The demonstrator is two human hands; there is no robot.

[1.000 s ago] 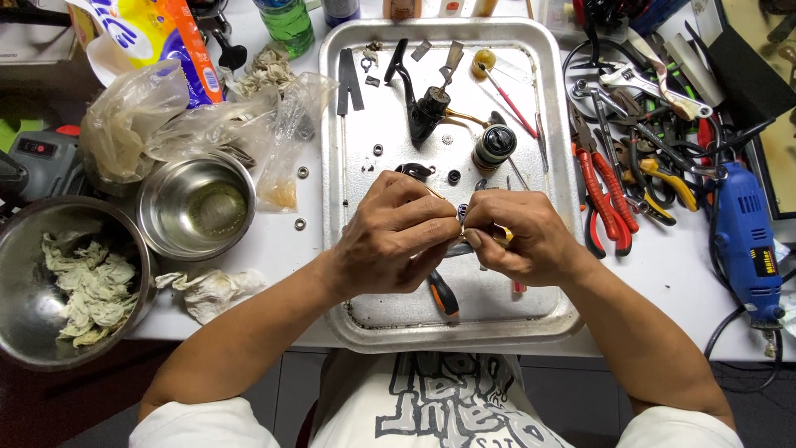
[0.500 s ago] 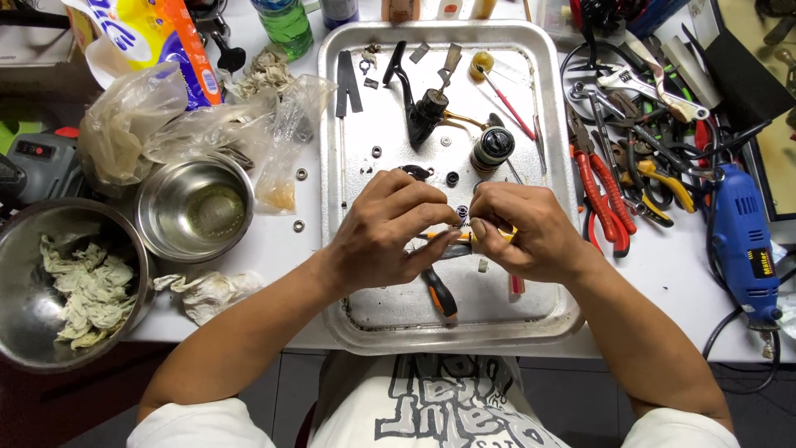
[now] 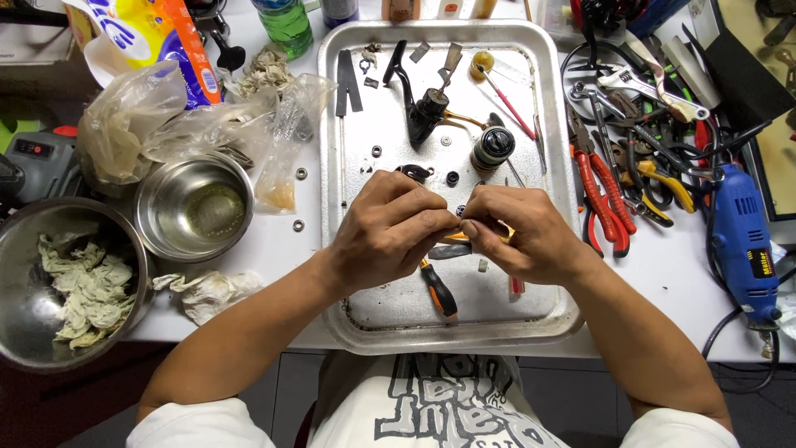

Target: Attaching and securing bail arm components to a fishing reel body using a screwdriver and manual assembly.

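cluttered white workbench (image 3: 274,241) under a head camera, with a metal tray (image 3: 557,166) in the middle, a small steel bowl (image 3: 192,207) and a bigger bowl of crumpled rags (image 3: 79,290) off to the left, red-handled pliers (image 3: 601,195) and a blue rotary tool (image 3: 742,241) to the right. both hands pressed together over the near half of the tray: left hand (image 3: 390,228) and right hand (image 3: 518,232) pinched fingertip to fingertip on a small part (image 3: 461,211) held just above the tray, mostly hidden by the fingers, so its kind cannot be told. gold-coloured bit (image 3: 464,237) poking out below the right hand's fingers, orange-and-black screwdriver (image 3: 438,289) lying flat under the left wrist. further up the tray, black crank piece (image 3: 419,104), round black-and-silver spool (image 3: 492,148), loose washers (image 3: 377,151) scattered about. likely trouble from here: such a tiny part slipping out of the pinch and dropping among the loose washers or bouncing off the tray, caused by greasy fingertips or too much squeeze; an elbow nudge against the tray could also scatter the laid-out pieces. against the picture one second back: hands in nearly the same spot, still joined, knuckles a touch lower and closer, fingers re-set on the part; tray, bowls and tools unmoved.
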